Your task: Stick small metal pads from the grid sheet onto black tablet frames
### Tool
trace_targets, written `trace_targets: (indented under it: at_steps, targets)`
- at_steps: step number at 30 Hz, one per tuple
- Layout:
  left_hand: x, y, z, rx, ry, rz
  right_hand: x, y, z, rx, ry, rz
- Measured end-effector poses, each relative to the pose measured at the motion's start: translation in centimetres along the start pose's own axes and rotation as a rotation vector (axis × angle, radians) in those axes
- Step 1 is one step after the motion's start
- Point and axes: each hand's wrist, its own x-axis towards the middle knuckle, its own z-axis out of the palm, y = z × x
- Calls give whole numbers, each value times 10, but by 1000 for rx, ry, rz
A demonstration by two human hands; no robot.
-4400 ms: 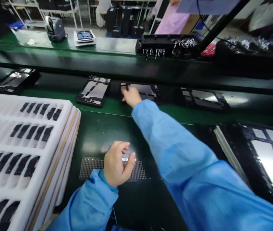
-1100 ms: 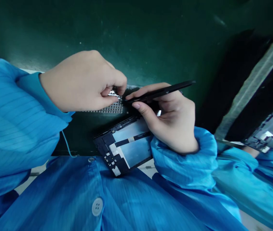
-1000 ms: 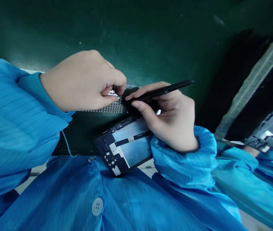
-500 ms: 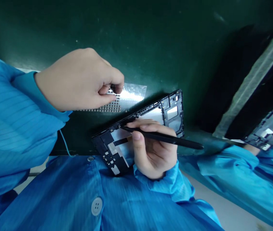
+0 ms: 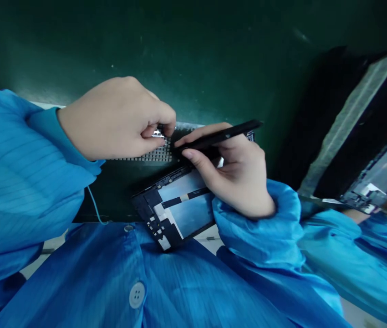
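In the head view, the left hand [image 5: 114, 119] has its fingers closed on a small metal piece [image 5: 158, 133] above a perforated sheet [image 5: 154, 155] on the green counter [image 5: 180, 59], while the right hand [image 5: 236, 175] grips black tweezers [image 5: 222, 136], their tips just beside it, over a black device frame [image 5: 149, 200] at the near edge.

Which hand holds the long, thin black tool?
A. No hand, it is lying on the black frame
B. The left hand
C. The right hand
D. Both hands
C. The right hand grips the thin black tool between thumb and fingers, while the left hand pinches a small shiny piece above the metal mesh.
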Motion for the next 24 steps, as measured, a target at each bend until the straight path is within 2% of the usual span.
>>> trace_targets:
  at_steps: [3, 10, 13, 15, 20, 22, 24]
  targets:
    - [1, 1, 0, 19, -19, -14, 0, 5, 2, 20, 7, 20]
    - [0, -2, 1, 2, 16, -16, 1, 2, 4, -12, 5, 11]
    - [-3, -2, -1, -29, 31, 39, 0, 3, 2, 52, -6, 33]
    - [-4, -3, 0, -49, 43, 74, -8, 4, 3, 132, 89, 59]
    - [-6, -10, 5, -57, 106, 110, -39, 9, 16, 126, 634, 55]
    - [-6, -12, 6, -61, 120, 119, -47, 12, 22, 97, 703, 53]
    - [-6, -13, 6, -67, 122, 111, -49, 17, 27, 84, 687, 44]
